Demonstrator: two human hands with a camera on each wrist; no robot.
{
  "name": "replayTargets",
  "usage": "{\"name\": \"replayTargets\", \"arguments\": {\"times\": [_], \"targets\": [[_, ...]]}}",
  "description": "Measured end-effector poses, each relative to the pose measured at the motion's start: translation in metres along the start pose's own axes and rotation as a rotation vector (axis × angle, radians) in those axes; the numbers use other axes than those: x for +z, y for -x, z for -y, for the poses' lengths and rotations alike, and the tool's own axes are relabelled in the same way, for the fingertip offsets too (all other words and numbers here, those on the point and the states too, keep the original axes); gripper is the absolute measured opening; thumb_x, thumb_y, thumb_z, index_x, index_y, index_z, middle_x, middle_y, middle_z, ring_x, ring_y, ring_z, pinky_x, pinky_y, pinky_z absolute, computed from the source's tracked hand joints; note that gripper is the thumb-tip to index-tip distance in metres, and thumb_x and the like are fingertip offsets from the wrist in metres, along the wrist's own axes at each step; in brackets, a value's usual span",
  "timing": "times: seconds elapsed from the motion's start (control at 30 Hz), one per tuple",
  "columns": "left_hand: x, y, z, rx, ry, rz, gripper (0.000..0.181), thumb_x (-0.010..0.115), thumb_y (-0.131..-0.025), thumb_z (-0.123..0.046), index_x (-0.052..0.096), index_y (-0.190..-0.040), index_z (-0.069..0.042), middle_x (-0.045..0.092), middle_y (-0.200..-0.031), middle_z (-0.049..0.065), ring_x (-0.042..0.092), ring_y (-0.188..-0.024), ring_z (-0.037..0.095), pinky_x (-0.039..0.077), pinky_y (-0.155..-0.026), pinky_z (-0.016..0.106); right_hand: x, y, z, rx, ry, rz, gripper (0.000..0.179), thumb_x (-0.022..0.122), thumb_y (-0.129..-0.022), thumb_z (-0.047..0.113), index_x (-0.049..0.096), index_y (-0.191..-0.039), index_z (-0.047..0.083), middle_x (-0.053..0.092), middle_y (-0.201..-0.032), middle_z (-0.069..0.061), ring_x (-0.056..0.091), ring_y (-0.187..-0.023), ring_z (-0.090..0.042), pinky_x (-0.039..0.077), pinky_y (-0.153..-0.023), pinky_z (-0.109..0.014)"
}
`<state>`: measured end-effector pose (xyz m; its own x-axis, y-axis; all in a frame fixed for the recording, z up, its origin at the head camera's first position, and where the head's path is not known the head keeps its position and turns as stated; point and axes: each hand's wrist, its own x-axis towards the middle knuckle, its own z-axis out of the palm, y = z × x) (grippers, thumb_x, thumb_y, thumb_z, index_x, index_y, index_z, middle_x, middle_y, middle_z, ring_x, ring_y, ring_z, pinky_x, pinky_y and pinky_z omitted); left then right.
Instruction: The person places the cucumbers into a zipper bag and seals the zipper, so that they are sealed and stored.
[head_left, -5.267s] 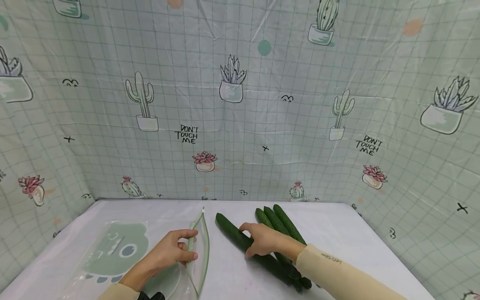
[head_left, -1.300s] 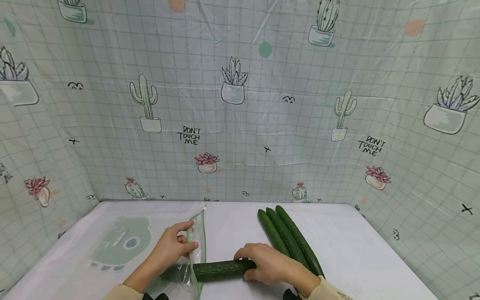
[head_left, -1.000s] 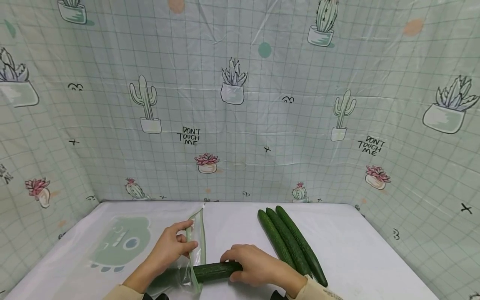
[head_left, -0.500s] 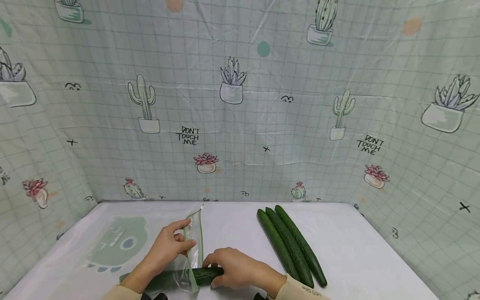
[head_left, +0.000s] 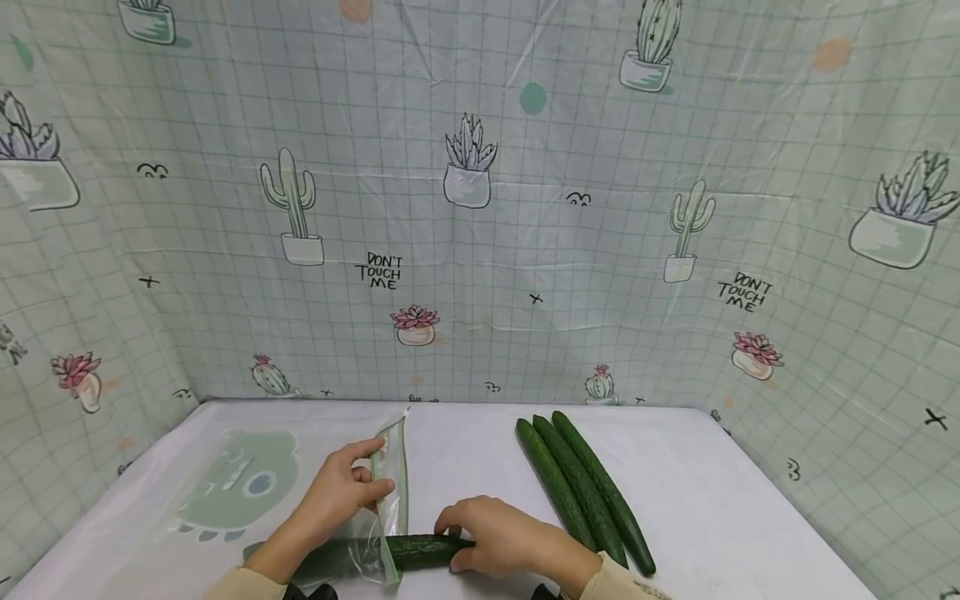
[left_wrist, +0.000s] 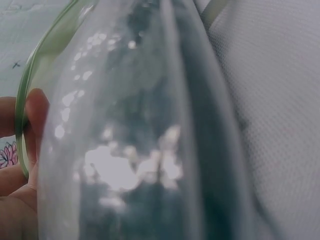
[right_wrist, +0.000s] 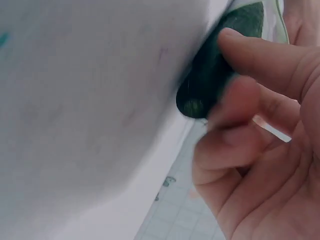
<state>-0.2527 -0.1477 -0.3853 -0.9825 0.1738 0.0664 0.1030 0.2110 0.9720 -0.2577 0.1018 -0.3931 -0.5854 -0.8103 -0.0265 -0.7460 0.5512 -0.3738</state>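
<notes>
My left hand [head_left: 337, 496] pinches one lip of a clear zip bag [head_left: 236, 479] with a green dinosaur-like print. Its green-edged mouth stands apart, and in the left wrist view my fingers [left_wrist: 37, 107] lie on both sides of the green zip edge [left_wrist: 21, 100]. One cucumber [head_left: 420, 550] lies sideways, its left part inside the bag under the film, its right part sticking out of the mouth. My right hand [head_left: 498, 533] holds the outer end, thumb on one side and fingers on the other. The right wrist view shows the rounded tip of this cucumber [right_wrist: 197, 97] by the fingers.
Three more cucumbers [head_left: 585, 492] lie side by side to the right of my right hand. The white table [head_left: 720, 500] ends at a checked cloth backdrop [head_left: 480, 267] with cactus prints, which rises behind it and at both sides.
From lying by the others, the cucumber has gone left into the bag. In the last half second my right hand has slid right along it to its end. The left hand keeps the bag.
</notes>
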Motion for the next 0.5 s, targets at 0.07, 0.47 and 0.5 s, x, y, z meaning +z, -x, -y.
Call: {"name": "replayTargets", "arguments": {"times": [0.07, 0.47, 0.5], "targets": [[0.0005, 0.0000, 0.0005, -0.010, 0.003, -0.002, 0.070, 0.069, -0.085, 0.001, 0.033, -0.144, 0.007, 0.041, -0.053, 0.000, 0.051, -0.055, 0.017, 0.053, -0.059, 0.037, -0.0009, 0.0024, -0.0022, -0.001, -0.022, 0.005, 0.029, 0.073, -0.085, 0.019, 0.066, -0.113, 0.018, 0.061, -0.099, 0.016, 0.056, -0.090, 0.001, 0.046, -0.080, -0.024], [0.0003, 0.0014, 0.0000, 0.007, 0.017, 0.008, 0.070, 0.068, -0.085, 0.002, 0.031, -0.144, 0.008, 0.038, -0.053, 0.000, 0.050, -0.055, 0.017, 0.053, -0.059, 0.040, -0.0019, 0.0014, -0.0012, 0.010, 0.005, 0.006, 0.029, 0.076, -0.083, 0.021, 0.066, -0.110, 0.020, 0.059, -0.092, 0.018, 0.054, -0.085, 0.002, 0.044, -0.080, -0.025], [0.0002, 0.0011, 0.0001, 0.004, 0.018, 0.006, 0.070, 0.068, -0.085, 0.002, 0.032, -0.144, 0.008, 0.038, -0.052, 0.000, 0.050, -0.055, 0.017, 0.053, -0.060, 0.040, -0.0019, 0.0007, -0.0007, 0.016, 0.008, 0.011, 0.029, 0.076, -0.083, 0.022, 0.066, -0.110, 0.021, 0.059, -0.092, 0.018, 0.054, -0.085, 0.001, 0.044, -0.080, -0.026]]}}
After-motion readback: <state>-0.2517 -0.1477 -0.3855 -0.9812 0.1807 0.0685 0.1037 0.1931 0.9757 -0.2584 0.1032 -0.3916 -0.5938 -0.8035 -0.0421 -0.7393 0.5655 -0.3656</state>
